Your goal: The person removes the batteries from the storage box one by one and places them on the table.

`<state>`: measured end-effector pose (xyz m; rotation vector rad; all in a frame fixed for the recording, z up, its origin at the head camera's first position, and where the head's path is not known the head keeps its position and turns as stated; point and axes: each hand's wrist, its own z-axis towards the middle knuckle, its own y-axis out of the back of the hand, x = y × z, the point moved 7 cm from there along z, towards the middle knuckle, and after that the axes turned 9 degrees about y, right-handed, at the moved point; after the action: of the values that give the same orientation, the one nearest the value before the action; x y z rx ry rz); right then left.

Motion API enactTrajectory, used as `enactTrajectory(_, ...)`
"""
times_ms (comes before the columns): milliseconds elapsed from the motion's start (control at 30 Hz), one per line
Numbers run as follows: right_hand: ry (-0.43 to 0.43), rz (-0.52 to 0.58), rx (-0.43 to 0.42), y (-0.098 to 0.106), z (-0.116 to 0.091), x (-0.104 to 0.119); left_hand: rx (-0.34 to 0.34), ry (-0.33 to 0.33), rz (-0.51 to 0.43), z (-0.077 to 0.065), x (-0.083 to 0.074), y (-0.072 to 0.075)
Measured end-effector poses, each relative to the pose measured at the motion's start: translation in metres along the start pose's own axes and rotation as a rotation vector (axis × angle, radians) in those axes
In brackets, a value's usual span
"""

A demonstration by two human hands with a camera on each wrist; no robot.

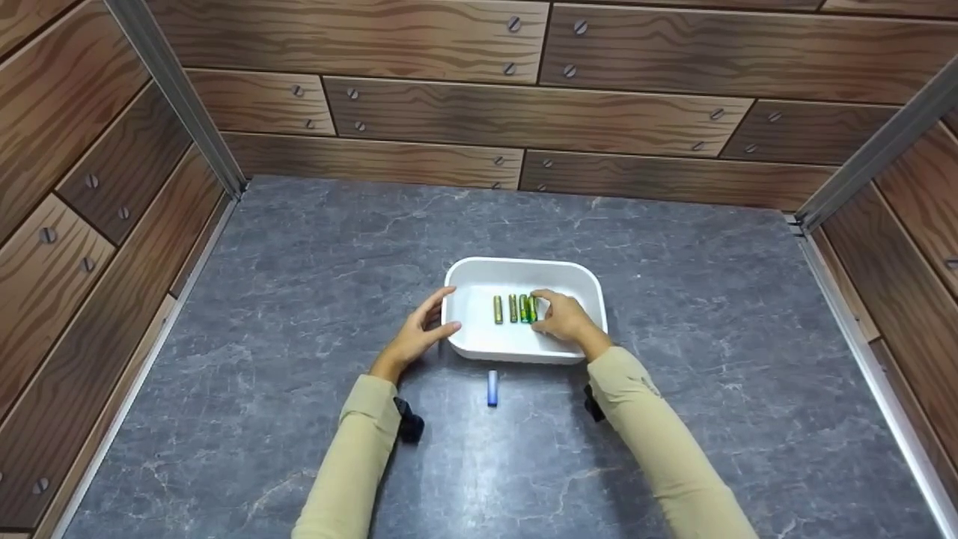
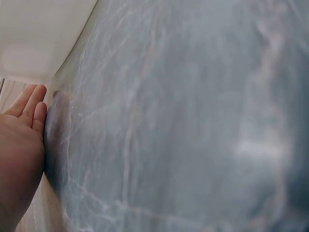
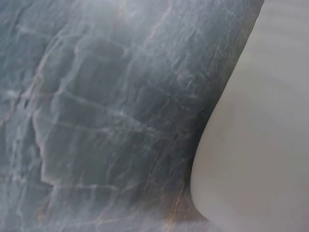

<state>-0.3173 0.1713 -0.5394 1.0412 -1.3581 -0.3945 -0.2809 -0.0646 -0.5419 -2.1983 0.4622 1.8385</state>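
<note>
A white plastic tray (image 1: 524, 346) stands on the grey marbled surface. Inside it several green-gold batteries stand out against the white floor, three of them close together and one apart to the left. My right hand (image 1: 566, 318) reaches in over the near right rim and pinches the rightmost green battery (image 1: 533, 309) between thumb and fingers at its two ends. At the tray's left side rests my left hand (image 1: 413, 338), thumb and fingertips at the rim, its fingers (image 2: 34, 104) fairly straight in the left wrist view. The right wrist view shows only the tray's outer wall (image 3: 256, 145) and the surface.
A blue cylindrical battery (image 1: 492, 388) lies on the surface in front of the tray, between the forearms. Wood-patterned panels (image 1: 449, 112) wall in the back and both sides, with metal posts (image 1: 179, 97) at the corners.
</note>
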Motion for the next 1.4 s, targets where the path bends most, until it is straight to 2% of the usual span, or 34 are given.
enactTrajectory(333, 0.017, -0.013, -0.027, 0.002, -0.002, 0.003, -0.001, -0.010, 0.012, 0.002, 0.001, 0.000)
enactTrajectory(600, 0.035, 0.017, -0.049, 0.007, -0.005, 0.010, -0.034, -0.021, -0.004, 0.018, 0.025, 0.004)
enactTrajectory(833, 0.055, 0.019, -0.073, 0.013, -0.008, 0.013, -0.041, -0.036, 0.013, 0.018, 0.025, 0.005)
enactTrajectory(1067, 0.125, 0.008, -0.120, 0.017, -0.015, 0.017, -0.032, -0.014, 0.021, 0.017, 0.026, 0.004)
enactTrajectory(1400, 0.165, 0.033, -0.163, 0.024, -0.028, 0.028, -0.028, -0.030, 0.023, 0.017, 0.025, 0.005)
